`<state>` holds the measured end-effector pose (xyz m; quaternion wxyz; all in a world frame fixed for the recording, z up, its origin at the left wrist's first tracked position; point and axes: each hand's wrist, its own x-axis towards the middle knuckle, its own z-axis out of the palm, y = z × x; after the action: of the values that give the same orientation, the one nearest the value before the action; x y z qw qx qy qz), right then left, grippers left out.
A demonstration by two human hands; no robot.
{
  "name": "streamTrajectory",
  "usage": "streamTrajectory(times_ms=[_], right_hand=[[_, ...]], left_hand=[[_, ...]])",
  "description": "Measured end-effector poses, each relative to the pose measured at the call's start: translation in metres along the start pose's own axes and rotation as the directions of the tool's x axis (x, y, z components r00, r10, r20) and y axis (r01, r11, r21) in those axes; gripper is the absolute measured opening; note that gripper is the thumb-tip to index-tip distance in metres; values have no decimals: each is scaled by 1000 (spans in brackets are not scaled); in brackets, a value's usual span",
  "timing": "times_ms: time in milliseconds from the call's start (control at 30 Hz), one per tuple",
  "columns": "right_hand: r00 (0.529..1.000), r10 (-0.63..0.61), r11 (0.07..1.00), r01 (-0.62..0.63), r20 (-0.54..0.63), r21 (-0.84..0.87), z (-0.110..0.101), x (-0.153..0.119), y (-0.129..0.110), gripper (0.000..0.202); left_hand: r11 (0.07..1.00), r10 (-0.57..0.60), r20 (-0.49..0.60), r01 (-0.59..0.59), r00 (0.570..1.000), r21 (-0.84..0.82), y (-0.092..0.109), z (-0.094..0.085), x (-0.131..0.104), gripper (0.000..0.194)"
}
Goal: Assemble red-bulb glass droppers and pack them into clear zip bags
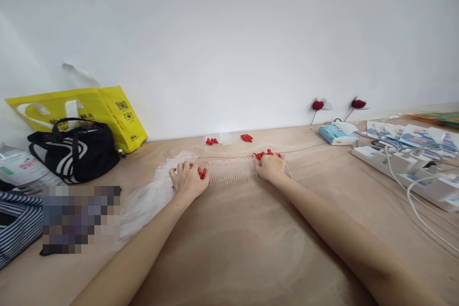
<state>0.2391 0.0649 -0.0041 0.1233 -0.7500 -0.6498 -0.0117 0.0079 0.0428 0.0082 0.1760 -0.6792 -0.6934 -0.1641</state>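
A row of thin white sticks (231,170) lies side by side on the wooden table, between my two hands. My left hand (189,178) rests at the row's left end, fingers bent and apart over small red pieces (202,173). It lies partly on thin white plastic bags (163,184). At the right end, my right hand (271,167) has its fingers curled down in front of more red pieces (268,152). Its fingertips are hidden, so what they pinch does not show. A few more sticks (288,170) stick out beside this hand.
By the wall lies a clear bag (225,138) with red pieces at both ends. At left stand a yellow bag (124,119) and a black bag (89,153). At right are a tissue pack (335,135), power strips (405,172) with cables, and two red flowers (318,105).
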Motion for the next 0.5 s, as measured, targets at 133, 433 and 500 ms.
streamTrajectory(times_ms=[133, 433, 500], right_hand=[[960, -242, 958, 260, -141, 125, -2, -20, 4, 21], [769, -613, 716, 637, -178, 285, 5, -68, 17, 21], [774, -608, 720, 631, -177, 288, 6, -69, 18, 21]], left_hand=[[997, 5, 8, -6, 1000, 76, 5, 3, 10, 31], [992, 33, 41, -38, 999, 117, 2, 18, 24, 30], [991, 30, 43, -35, 999, 126, 2, 19, 25, 30]])
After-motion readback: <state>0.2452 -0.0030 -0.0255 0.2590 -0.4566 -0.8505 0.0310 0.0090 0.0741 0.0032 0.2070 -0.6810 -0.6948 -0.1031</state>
